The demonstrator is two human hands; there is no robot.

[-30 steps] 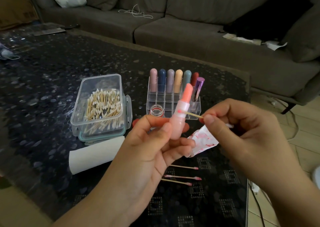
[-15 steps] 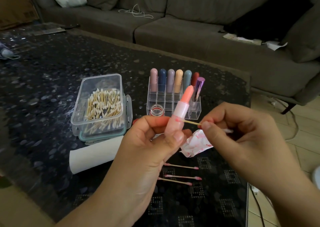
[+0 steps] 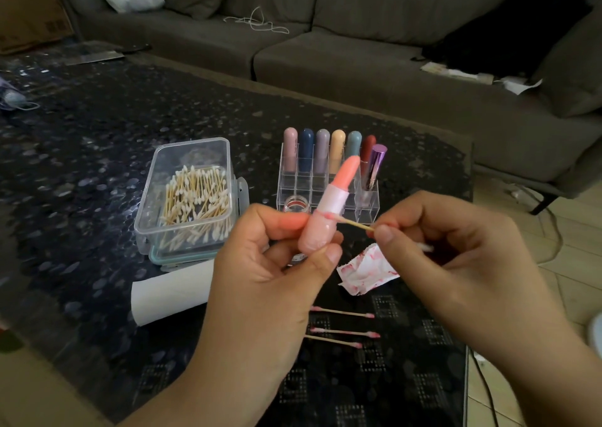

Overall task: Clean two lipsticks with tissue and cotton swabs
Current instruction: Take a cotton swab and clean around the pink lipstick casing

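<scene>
My left hand (image 3: 270,283) grips a pink lipstick (image 3: 329,208) upright, its coral bullet extended and tilted right. My right hand (image 3: 462,263) pinches a wooden cotton swab (image 3: 353,223) whose tip touches the lipstick's collar where tube and base meet. A crumpled tissue (image 3: 366,273) stained pink lies on the table below the hands. Three used swabs (image 3: 342,329) with pink tips lie in front of it.
A clear box of clean cotton swabs (image 3: 192,198) stands at the left, a white tissue roll (image 3: 169,291) before it. A clear organiser (image 3: 325,179) holds several capped lipsticks, a small glass jar (image 3: 295,203) beside it. A grey sofa (image 3: 358,52) runs behind the dark table (image 3: 81,166).
The lipstick has tilted slightly and dropped a little in my left hand. The swab tip has slid along the lipstick's collar. My right hand moved a bit lower.
</scene>
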